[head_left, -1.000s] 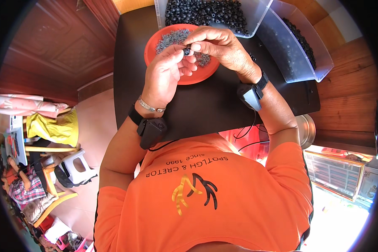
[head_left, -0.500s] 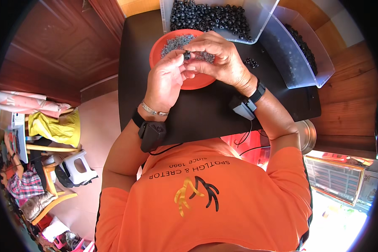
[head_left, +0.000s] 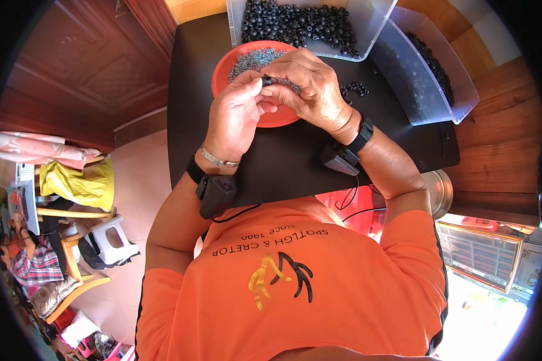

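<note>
Over the red plate (head_left: 220,75), my left hand (head_left: 232,120) pinches a small black round part (head_left: 267,80) between thumb and fingers. My right hand (head_left: 316,90) meets it from the other side, thumb and forefinger closed right against the part. Whether a smaller piece sits between the right fingertips is hidden. Many tiny silvery metal pieces (head_left: 256,60) lie in the plate, partly covered by my hands. Next to my right hand, several loose black parts (head_left: 356,88) lie on the dark table (head_left: 271,168).
At the table's back stands a clear bin (head_left: 376,33) with many black hollow parts. A second translucent bin (head_left: 415,90) at the right holds more. Black devices are strapped to both wrists, with cables hanging down. A white stool (head_left: 113,240) and another person's arm (head_left: 24,231) are at the left.
My right hand has moved slightly left and its fingers have closed in on the black part. More of the loose parts on the table show. My left hand stays nearly still.
</note>
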The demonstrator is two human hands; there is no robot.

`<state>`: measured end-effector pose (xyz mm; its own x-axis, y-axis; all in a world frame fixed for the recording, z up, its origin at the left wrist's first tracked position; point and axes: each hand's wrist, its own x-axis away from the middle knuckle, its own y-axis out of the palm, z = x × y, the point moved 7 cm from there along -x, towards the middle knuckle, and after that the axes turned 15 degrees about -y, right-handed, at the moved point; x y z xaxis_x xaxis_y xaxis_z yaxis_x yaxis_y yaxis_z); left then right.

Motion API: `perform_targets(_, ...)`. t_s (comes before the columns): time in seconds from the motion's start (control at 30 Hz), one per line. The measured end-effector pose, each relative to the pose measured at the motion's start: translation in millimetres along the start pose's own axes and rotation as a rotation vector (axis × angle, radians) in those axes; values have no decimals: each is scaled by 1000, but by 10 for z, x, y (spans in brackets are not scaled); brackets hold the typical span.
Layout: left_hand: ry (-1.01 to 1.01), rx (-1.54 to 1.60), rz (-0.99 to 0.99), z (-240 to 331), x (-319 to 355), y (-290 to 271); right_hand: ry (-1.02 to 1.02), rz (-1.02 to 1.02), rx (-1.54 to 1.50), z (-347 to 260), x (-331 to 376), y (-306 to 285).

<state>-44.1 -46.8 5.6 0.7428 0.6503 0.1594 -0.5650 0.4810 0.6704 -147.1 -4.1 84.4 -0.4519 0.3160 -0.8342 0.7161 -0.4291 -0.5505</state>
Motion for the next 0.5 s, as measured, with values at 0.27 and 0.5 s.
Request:
perform_targets(0.27, 23, 16, -98, -25, -29, -78, -60, -30, 83, -67, -7, 32)
perform_targets(0.5, 3, 39, 53, -8, -4, -35, 49, 20, -80, 55, 20, 25)
